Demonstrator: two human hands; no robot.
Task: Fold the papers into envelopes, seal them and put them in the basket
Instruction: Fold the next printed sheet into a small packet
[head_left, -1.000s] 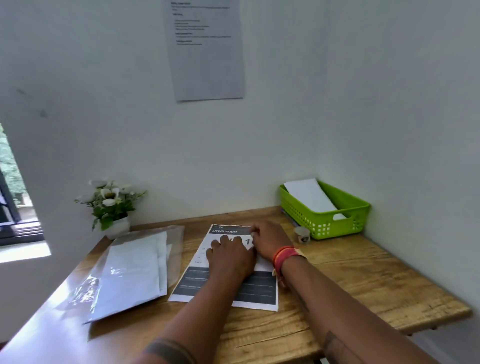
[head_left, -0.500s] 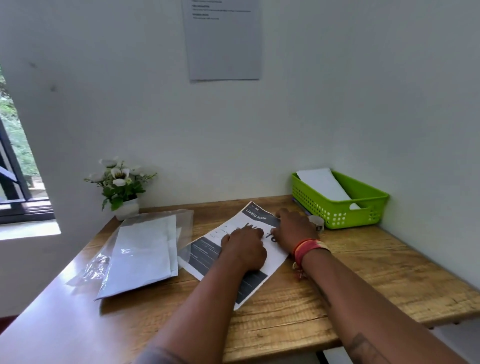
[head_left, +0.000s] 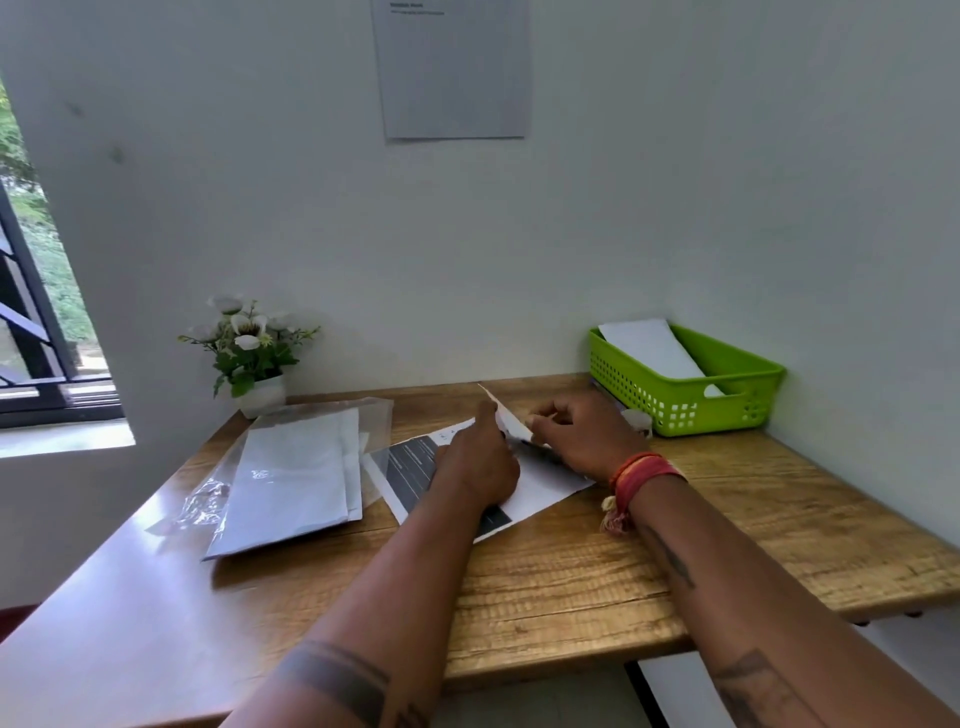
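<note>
Head view. Printed sheet (head_left: 540, 486) lies flat on the wooden desk (head_left: 571, 577), turned diagonally, long axis running from near-left to far-right. Its far corner (head_left: 501, 410) is lifted and stands up between the two hands. Left hand (head_left: 480, 462) rests on the sheet's middle, fingers pointing away, apparently pinning it; whether the fingertips pinch the raised flap cannot be told. Right hand (head_left: 582, 434) sits just right of the flap, fingers curled at its edge, seemingly gripping it.

Judgement: the fold goes toward the near side, so the right hand, nearer the free corner, leads.

Green basket (head_left: 675, 400), perforated rigid plastic, far right, well apart from the sheet; a white envelope (head_left: 649, 345) lies inside. Glossy plastic sleeve with blank papers (head_left: 296, 467) to the left. Paper thin, matte, creases easily.
</note>
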